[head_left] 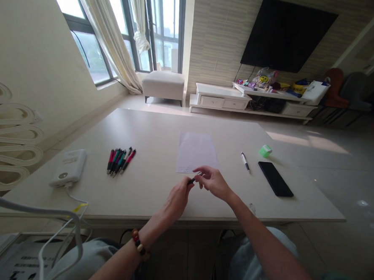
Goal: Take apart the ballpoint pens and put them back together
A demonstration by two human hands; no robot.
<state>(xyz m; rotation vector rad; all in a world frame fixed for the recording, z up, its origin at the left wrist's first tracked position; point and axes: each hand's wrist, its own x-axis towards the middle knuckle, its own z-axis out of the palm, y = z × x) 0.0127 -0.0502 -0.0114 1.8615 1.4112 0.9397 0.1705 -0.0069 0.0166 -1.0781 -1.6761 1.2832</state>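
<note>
My left hand (177,198) and my right hand (214,182) meet over the near middle of the white table (156,129). Both pinch a small dark pen (193,179) between them, the left at its lower end, the right at its upper end. A white sheet of paper (196,151) lies just beyond the hands. Several red, green and black pens (120,160) lie in a bunch to the left. One more pen (245,161) lies alone to the right.
A black phone (275,179) and a small green eraser-like block (265,150) lie at the right. A white power bank (69,167) with a cable sits at the left edge. Beyond the table stand a TV cabinet (223,99) and a stool (163,84).
</note>
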